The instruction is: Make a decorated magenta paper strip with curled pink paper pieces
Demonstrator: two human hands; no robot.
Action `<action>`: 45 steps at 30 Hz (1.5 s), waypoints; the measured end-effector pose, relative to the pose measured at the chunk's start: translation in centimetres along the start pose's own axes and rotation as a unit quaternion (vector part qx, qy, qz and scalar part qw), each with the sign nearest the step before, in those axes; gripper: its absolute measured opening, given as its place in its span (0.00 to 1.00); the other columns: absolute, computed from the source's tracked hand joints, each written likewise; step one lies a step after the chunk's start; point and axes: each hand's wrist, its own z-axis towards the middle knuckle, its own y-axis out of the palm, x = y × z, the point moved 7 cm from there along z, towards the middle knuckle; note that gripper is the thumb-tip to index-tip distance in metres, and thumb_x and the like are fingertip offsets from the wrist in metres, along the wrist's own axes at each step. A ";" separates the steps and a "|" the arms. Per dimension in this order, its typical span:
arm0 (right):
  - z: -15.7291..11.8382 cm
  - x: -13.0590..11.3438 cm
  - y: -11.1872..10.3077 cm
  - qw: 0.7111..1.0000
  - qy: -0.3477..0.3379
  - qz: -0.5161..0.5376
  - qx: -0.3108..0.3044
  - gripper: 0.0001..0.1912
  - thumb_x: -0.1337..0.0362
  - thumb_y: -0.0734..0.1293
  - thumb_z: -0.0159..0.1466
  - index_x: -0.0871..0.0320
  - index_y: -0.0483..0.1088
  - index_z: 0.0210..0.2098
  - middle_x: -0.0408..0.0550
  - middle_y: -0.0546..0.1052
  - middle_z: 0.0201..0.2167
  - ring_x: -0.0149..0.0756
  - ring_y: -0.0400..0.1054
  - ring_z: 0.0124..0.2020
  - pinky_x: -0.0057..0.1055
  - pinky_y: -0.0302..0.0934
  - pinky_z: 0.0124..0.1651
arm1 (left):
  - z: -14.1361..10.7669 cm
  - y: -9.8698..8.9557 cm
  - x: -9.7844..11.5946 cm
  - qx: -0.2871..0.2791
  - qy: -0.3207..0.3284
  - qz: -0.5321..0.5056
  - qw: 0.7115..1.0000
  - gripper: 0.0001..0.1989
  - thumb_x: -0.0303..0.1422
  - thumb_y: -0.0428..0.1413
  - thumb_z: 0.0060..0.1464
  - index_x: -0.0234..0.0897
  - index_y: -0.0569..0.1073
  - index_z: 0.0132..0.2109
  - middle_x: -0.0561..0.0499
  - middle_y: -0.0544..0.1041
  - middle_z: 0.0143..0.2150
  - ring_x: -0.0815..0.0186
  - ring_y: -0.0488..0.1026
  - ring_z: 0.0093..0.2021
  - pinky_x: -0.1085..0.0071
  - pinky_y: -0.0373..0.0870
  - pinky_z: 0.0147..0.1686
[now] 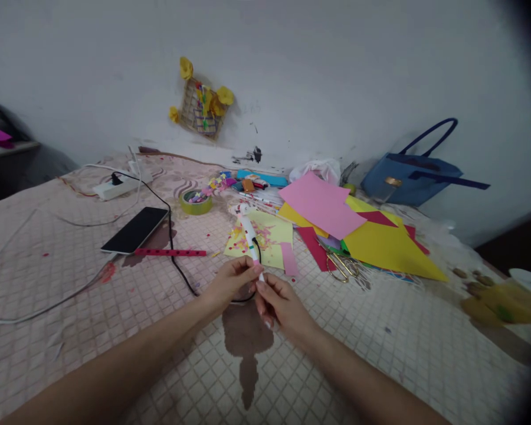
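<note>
Both hands meet near the middle of the view, above the quilted tablecloth. My left hand (235, 282) and my right hand (279, 300) have their fingers closed around the near end of a slim white and pink stick. Just beyond the fingertips lies a white tool (248, 229) with a black cable, its near end close to the stick; whether they are one piece I cannot tell. Under the tool, a pale yellow sheet (272, 260) carries small pink and yellow paper bits. A pink strip (288, 258) rests at the sheet's right edge.
Left: a tablet (135, 229), a red punched strip (172, 252), a power strip (115, 188) and cables. Green tape roll (196, 206) behind. Right: coloured papers (321, 203), gold-handled scissors (340, 268), a blue bag (409, 177) by the wall and a yellow bag (520, 301).
</note>
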 end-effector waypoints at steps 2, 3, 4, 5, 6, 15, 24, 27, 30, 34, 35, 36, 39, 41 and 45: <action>0.0 -0.1 0.1 1.000 0.003 0.000 -0.012 0.15 0.52 0.61 0.62 0.59 0.64 0.34 0.34 0.65 0.14 0.20 0.52 0.09 0.18 0.44 0.11 | 0.0 0.1 0.0 -0.004 -0.006 -0.014 1.000 0.15 0.41 0.62 0.43 0.33 0.70 0.31 0.56 0.67 0.23 0.77 0.60 0.21 0.79 0.56 0.22; -0.1 0.0 0.2 1.000 0.005 0.003 -0.021 0.15 0.52 0.60 0.63 0.59 0.64 0.34 0.34 0.65 0.14 0.20 0.52 0.09 0.18 0.45 0.11 | 0.0 0.2 0.0 -0.005 -0.009 -0.017 1.000 0.16 0.41 0.62 0.43 0.32 0.71 0.32 0.56 0.66 0.23 0.77 0.60 0.20 0.79 0.56 0.22; -0.1 0.0 0.3 1.000 0.008 0.006 -0.030 0.15 0.52 0.60 0.63 0.59 0.64 0.34 0.34 0.65 0.14 0.20 0.53 0.09 0.18 0.45 0.12 | 0.0 0.2 0.0 -0.008 -0.011 -0.014 1.000 0.16 0.41 0.62 0.43 0.32 0.71 0.32 0.56 0.66 0.23 0.78 0.59 0.20 0.79 0.56 0.21; -0.1 0.1 0.5 0.999 0.010 0.009 -0.038 0.15 0.52 0.59 0.63 0.59 0.64 0.34 0.34 0.65 0.14 0.20 0.53 0.09 0.18 0.46 0.12 | 0.0 0.2 0.0 -0.011 -0.011 -0.007 1.000 0.15 0.40 0.61 0.44 0.32 0.70 0.32 0.56 0.66 0.23 0.78 0.59 0.20 0.80 0.55 0.21; -0.1 0.2 0.6 0.999 0.010 0.010 -0.040 0.16 0.51 0.59 0.63 0.59 0.64 0.34 0.35 0.65 0.15 0.21 0.53 0.09 0.19 0.47 0.12 | -0.1 0.2 0.0 -0.012 -0.009 0.004 1.000 0.15 0.40 0.61 0.45 0.32 0.70 0.30 0.56 0.65 0.22 0.78 0.59 0.20 0.80 0.55 0.21; 0.3 0.0 -0.4 0.999 -0.017 -0.029 0.008 0.14 0.52 0.61 0.62 0.58 0.62 0.32 0.37 0.68 0.18 0.21 0.56 0.11 0.19 0.49 0.13 | -0.2 0.0 0.2 -0.030 0.003 0.019 0.999 0.15 0.38 0.63 0.44 0.32 0.70 0.35 0.54 0.70 0.25 0.73 0.66 0.24 0.77 0.62 0.27; 0.3 0.3 -1.1 0.998 -0.009 -0.065 0.024 0.15 0.51 0.61 0.61 0.58 0.62 0.31 0.36 0.68 0.16 0.22 0.55 0.11 0.20 0.48 0.13 | 0.1 -0.3 -0.1 -0.011 -0.019 0.030 0.999 0.18 0.38 0.64 0.40 0.31 0.73 0.37 0.52 0.73 0.28 0.71 0.69 0.29 0.74 0.64 0.33; 0.4 0.1 -1.5 0.996 -0.004 -0.083 0.035 0.16 0.50 0.62 0.60 0.58 0.62 0.32 0.36 0.67 0.16 0.21 0.55 0.11 0.19 0.48 0.13 | 0.2 -0.8 0.1 0.006 -0.008 0.037 0.999 0.16 0.38 0.64 0.41 0.32 0.74 0.36 0.53 0.73 0.29 0.70 0.68 0.30 0.73 0.63 0.33; 0.5 -0.3 -1.8 0.993 -0.007 -0.113 0.043 0.16 0.50 0.63 0.59 0.58 0.62 0.34 0.35 0.67 0.16 0.22 0.54 0.11 0.20 0.49 0.13 | 0.4 -1.4 0.1 0.026 -0.002 0.038 0.999 0.15 0.37 0.63 0.42 0.33 0.74 0.36 0.52 0.73 0.30 0.70 0.68 0.31 0.74 0.63 0.34; 0.5 -0.7 -2.1 0.986 -0.023 -0.162 0.040 0.15 0.51 0.62 0.60 0.57 0.61 0.32 0.35 0.67 0.16 0.22 0.54 0.11 0.20 0.48 0.14 | 0.8 -2.2 0.5 0.056 0.008 -0.006 0.998 0.13 0.35 0.64 0.40 0.33 0.75 0.35 0.53 0.72 0.29 0.74 0.66 0.28 0.77 0.60 0.29; 0.5 -0.8 -2.3 0.983 -0.024 -0.175 0.043 0.14 0.52 0.61 0.61 0.57 0.61 0.31 0.36 0.67 0.17 0.22 0.54 0.12 0.20 0.48 0.14 | 1.0 -2.5 0.7 0.063 0.009 -0.021 0.998 0.14 0.35 0.65 0.40 0.33 0.76 0.35 0.54 0.71 0.29 0.75 0.65 0.28 0.78 0.60 0.28; 0.5 -0.9 -2.6 0.980 -0.026 -0.189 0.046 0.14 0.52 0.61 0.61 0.57 0.61 0.31 0.36 0.66 0.17 0.22 0.54 0.12 0.21 0.48 0.15 | 1.1 -2.9 1.0 0.071 0.011 -0.034 0.997 0.14 0.35 0.65 0.39 0.33 0.76 0.35 0.54 0.72 0.29 0.76 0.65 0.27 0.78 0.59 0.27; 0.6 -1.5 -3.7 0.969 -0.025 -0.243 0.030 0.13 0.54 0.61 0.61 0.57 0.61 0.30 0.37 0.66 0.19 0.23 0.56 0.14 0.22 0.50 0.17 | 1.5 -4.4 2.4 0.115 0.035 -0.070 0.990 0.14 0.34 0.66 0.37 0.33 0.76 0.34 0.54 0.72 0.28 0.77 0.65 0.25 0.80 0.60 0.26; 0.8 -2.3 -4.7 0.956 -0.026 -0.294 0.003 0.12 0.55 0.61 0.60 0.57 0.62 0.29 0.38 0.67 0.21 0.24 0.58 0.17 0.23 0.52 0.19 | 1.6 -5.6 3.4 0.150 0.058 -0.100 0.982 0.14 0.33 0.67 0.35 0.32 0.76 0.33 0.53 0.73 0.29 0.77 0.67 0.27 0.80 0.61 0.28; 0.9 -5.8 -8.7 0.875 -0.105 -0.458 0.113 0.12 0.56 0.61 0.59 0.58 0.67 0.26 0.41 0.68 0.22 0.30 0.62 0.24 0.25 0.55 0.26 | 1.5 -6.3 3.5 0.175 0.042 -0.128 0.975 0.15 0.33 0.67 0.36 0.33 0.76 0.34 0.53 0.74 0.30 0.77 0.69 0.28 0.80 0.63 0.28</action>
